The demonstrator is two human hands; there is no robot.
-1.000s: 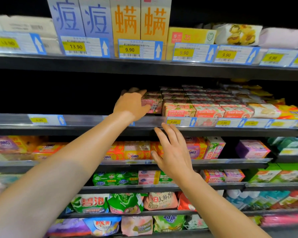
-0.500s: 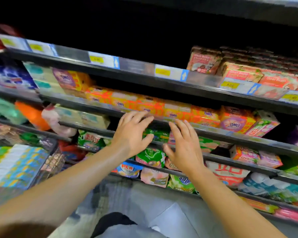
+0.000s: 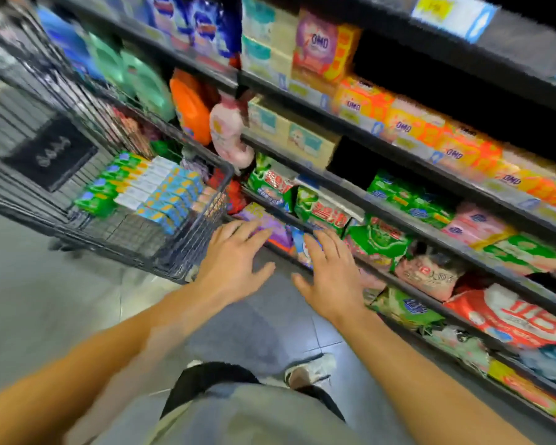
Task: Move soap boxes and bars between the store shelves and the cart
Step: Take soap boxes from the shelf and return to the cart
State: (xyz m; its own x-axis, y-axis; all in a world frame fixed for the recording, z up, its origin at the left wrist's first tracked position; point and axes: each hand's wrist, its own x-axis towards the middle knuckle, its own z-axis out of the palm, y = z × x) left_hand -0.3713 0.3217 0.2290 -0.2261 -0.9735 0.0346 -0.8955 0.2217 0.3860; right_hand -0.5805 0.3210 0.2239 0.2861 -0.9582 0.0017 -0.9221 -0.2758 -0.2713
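Hovering my left hand (image 3: 235, 255) and right hand (image 3: 329, 268) spread and empty beside the black wire cart (image 3: 187, 252), I'd grip its blue-and-orange cardboard soap boxes (image 3: 169, 200) (light, stiff, probably slick) across their long sides.

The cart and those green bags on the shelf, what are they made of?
The cart looks like dark coated metal wire: thin straight bars cross in a grid you can see through. The green bags look like soft glossy plastic film: they are crinkled, puffy and catch the light. The picture is blurry, so both are best guesses.
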